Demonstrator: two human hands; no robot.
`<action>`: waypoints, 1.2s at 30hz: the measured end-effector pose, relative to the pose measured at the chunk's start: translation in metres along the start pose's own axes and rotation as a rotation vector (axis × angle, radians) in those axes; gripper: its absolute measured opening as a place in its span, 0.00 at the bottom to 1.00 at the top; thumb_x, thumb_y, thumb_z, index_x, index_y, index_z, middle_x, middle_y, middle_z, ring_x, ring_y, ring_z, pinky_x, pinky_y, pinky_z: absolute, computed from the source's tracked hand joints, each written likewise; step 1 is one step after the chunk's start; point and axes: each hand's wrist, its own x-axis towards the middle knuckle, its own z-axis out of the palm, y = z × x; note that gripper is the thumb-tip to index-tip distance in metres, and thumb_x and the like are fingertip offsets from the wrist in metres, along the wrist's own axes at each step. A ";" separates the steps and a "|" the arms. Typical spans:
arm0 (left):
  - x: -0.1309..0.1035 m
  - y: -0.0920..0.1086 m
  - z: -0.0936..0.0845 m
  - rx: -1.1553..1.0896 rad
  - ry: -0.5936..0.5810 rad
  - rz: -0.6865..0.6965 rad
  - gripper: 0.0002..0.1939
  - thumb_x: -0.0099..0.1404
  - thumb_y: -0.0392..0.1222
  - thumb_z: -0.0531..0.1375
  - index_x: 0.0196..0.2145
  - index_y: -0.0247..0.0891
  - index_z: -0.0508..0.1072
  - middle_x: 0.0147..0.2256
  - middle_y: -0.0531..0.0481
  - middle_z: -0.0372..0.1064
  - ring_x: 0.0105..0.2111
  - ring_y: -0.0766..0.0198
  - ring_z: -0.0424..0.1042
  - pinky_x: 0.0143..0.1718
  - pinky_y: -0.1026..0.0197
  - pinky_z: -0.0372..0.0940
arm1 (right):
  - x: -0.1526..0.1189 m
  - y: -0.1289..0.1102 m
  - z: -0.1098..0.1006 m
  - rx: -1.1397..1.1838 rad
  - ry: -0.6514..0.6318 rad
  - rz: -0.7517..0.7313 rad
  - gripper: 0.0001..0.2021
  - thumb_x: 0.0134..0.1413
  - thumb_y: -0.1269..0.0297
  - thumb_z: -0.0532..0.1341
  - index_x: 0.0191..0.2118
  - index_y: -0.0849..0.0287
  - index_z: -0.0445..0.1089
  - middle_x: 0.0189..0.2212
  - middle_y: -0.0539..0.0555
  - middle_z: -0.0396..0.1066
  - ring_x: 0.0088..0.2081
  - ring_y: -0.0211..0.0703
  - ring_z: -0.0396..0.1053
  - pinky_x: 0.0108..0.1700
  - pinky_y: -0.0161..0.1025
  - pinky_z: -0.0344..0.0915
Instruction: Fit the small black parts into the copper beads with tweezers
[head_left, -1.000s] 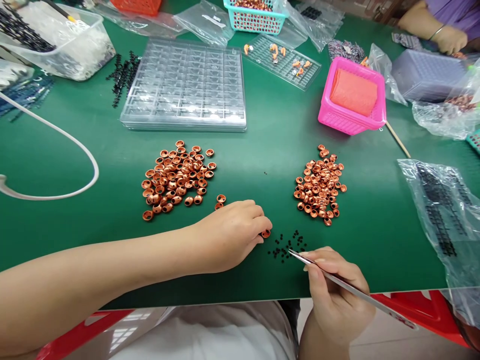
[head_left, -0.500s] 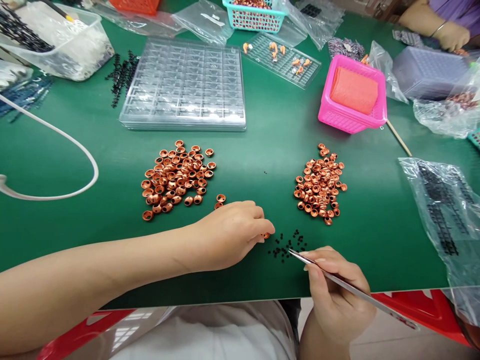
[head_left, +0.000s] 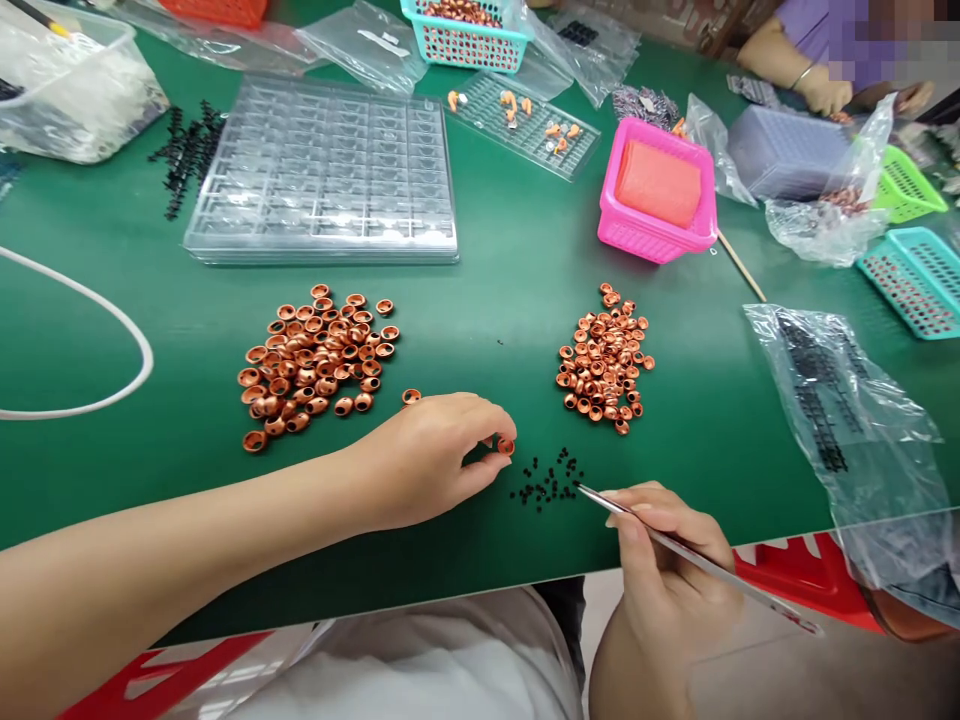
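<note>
Between thumb and forefinger, my left hand (head_left: 442,455) pinches one copper-coloured cup (head_left: 506,446) just left of a scatter of small black pieces (head_left: 544,483). My right hand (head_left: 671,560) grips metal tweezers (head_left: 697,562), whose tips are at the right side of that scatter. Whether a black piece is between the tips cannot be made out clearly. A large pile of copper cups (head_left: 315,360) lies to the left, with a loose cup (head_left: 412,397) beside my left hand. A second pile of copper pieces (head_left: 607,355) lies beyond my right hand.
Stacked clear trays (head_left: 322,170) stand behind the left pile. A pink basket (head_left: 656,235) holds a red-orange block. At the right lies a plastic bag (head_left: 840,400) with black parts. A white cable (head_left: 135,330) curves at the left. Another person's hand (head_left: 825,92) is at the upper right.
The whole view has shifted, with most things now further left. My left thumb and forefinger are more visible around the cup. The tweezer tips have moved to the scatter's right side.
</note>
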 end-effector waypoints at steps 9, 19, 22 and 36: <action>0.003 0.016 0.011 -0.039 0.023 0.039 0.07 0.67 0.34 0.54 0.40 0.38 0.71 0.34 0.52 0.73 0.34 0.65 0.72 0.36 0.64 0.64 | -0.001 0.010 -0.020 -0.143 -0.168 0.095 0.09 0.53 0.78 0.63 0.37 0.57 0.69 0.31 0.51 0.75 0.33 0.43 0.76 0.32 0.41 0.74; 0.005 0.014 0.020 -0.072 0.042 0.061 0.07 0.67 0.33 0.53 0.40 0.37 0.70 0.34 0.50 0.72 0.34 0.64 0.71 0.35 0.63 0.65 | 0.001 0.013 -0.023 -0.271 -0.271 0.100 0.08 0.54 0.76 0.63 0.38 0.55 0.69 0.33 0.51 0.76 0.35 0.42 0.75 0.34 0.41 0.74; 0.005 0.011 0.021 -0.091 0.061 0.068 0.08 0.66 0.33 0.54 0.41 0.37 0.70 0.34 0.50 0.72 0.33 0.64 0.70 0.34 0.63 0.65 | 0.001 0.013 -0.023 -0.269 -0.275 0.091 0.09 0.54 0.76 0.63 0.39 0.55 0.69 0.33 0.51 0.76 0.36 0.42 0.75 0.35 0.41 0.74; 0.004 0.009 0.023 -0.129 0.062 0.065 0.11 0.67 0.31 0.54 0.45 0.38 0.71 0.37 0.50 0.72 0.37 0.64 0.71 0.37 0.63 0.65 | -0.003 0.016 -0.026 -0.297 -0.306 0.076 0.12 0.52 0.79 0.63 0.39 0.56 0.68 0.35 0.52 0.76 0.37 0.43 0.75 0.37 0.43 0.73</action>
